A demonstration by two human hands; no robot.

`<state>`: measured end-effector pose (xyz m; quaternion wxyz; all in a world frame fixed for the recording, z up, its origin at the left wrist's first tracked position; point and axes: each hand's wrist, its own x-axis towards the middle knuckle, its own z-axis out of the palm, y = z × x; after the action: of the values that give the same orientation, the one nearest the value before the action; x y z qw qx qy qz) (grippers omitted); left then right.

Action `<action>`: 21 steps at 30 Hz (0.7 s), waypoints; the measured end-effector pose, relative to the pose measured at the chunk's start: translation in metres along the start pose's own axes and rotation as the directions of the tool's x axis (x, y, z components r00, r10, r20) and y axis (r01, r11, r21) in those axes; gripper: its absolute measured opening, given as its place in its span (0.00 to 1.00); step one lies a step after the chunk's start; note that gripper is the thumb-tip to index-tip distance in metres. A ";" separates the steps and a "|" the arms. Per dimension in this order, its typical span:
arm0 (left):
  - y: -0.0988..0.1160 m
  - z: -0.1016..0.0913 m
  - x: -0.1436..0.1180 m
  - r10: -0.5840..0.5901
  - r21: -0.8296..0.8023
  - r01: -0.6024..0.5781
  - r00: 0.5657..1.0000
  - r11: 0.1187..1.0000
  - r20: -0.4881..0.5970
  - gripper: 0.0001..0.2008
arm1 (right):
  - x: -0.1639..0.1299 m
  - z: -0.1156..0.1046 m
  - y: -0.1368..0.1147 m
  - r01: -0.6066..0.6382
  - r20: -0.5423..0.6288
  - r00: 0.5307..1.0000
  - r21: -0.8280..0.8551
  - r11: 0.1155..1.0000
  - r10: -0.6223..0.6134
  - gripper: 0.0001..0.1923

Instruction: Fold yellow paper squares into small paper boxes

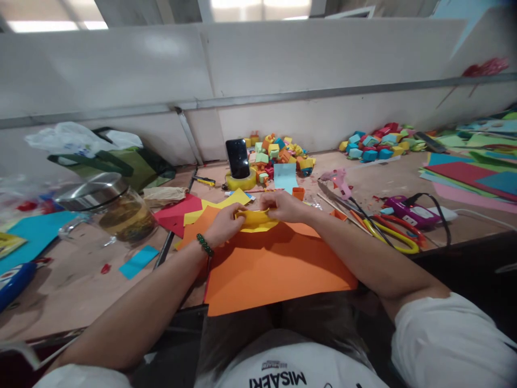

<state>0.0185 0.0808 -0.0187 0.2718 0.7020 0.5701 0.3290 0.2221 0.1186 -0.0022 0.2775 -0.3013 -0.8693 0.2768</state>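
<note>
Both hands pinch a bent piece of yellow paper [258, 222] over the middle of the table. My left hand [226, 222], with a green bead bracelet on its wrist, grips the left end. Toward the right end, my right hand [283, 206] has its fingers closed on the upper edge. Below them lies a large orange sheet [278, 264] that overhangs the table's front edge. Red paper [177, 214] and a further yellow sheet [232, 199] stick out to the left. Small orange folded boxes [298, 193] sit just past my right hand.
A lidded glass jug [125, 215] stands at left. Behind are a phone [237, 159] on a yellow tape roll and piles of paper cubes [278, 151]. To the right are a pink glue gun [341, 183], scissors [398, 242], a purple device [416, 213] with cables, and coloured sheets [472, 175].
</note>
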 end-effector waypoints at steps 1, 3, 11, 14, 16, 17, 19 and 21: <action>0.002 0.000 -0.001 0.029 0.007 -0.029 0.999 1.000 -0.041 0.07 | 0.000 -0.002 -0.001 0.008 0.019 1.000 0.046 0.999 -0.009 0.09; 0.006 0.000 -0.003 0.100 0.050 -0.094 0.987 0.994 -0.130 0.06 | -0.001 -0.006 -0.004 0.023 0.074 0.997 0.133 0.991 -0.033 0.08; 0.004 0.001 -0.007 0.237 0.136 -0.208 0.938 0.969 -0.253 0.11 | -0.005 -0.007 -0.006 0.176 -0.016 0.984 0.095 0.980 -0.175 0.11; 0.003 0.003 -0.006 0.226 0.113 -0.204 0.942 0.972 -0.250 0.09 | -0.004 -0.001 -0.004 0.310 -0.065 0.945 -0.133 0.941 -0.320 0.10; 0.004 0.004 -0.007 0.213 0.103 -0.193 0.947 0.976 -0.242 0.08 | -0.005 0.003 -0.005 0.348 -0.078 0.923 -0.253 0.903 -0.377 0.13; 0.005 0.004 -0.008 0.204 0.099 -0.185 0.950 0.978 -0.236 0.08 | -0.006 0.005 -0.006 0.355 -0.074 0.917 -0.295 0.887 -0.392 0.14; 0.007 0.004 -0.009 0.188 0.096 -0.171 0.956 0.981 -0.224 0.08 | -0.008 0.006 -0.010 0.351 -0.050 0.920 -0.341 0.872 -0.389 0.16; 0.009 0.003 -0.010 0.195 0.112 -0.174 0.956 0.978 -0.217 0.08 | -0.010 0.006 -0.015 0.329 -0.025 0.935 -0.315 0.890 -0.355 0.14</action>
<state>0.0254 0.0690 -0.0157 0.1405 0.7217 0.5438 0.4045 0.2192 0.1002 0.0004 0.3072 -0.1938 -0.9288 0.0734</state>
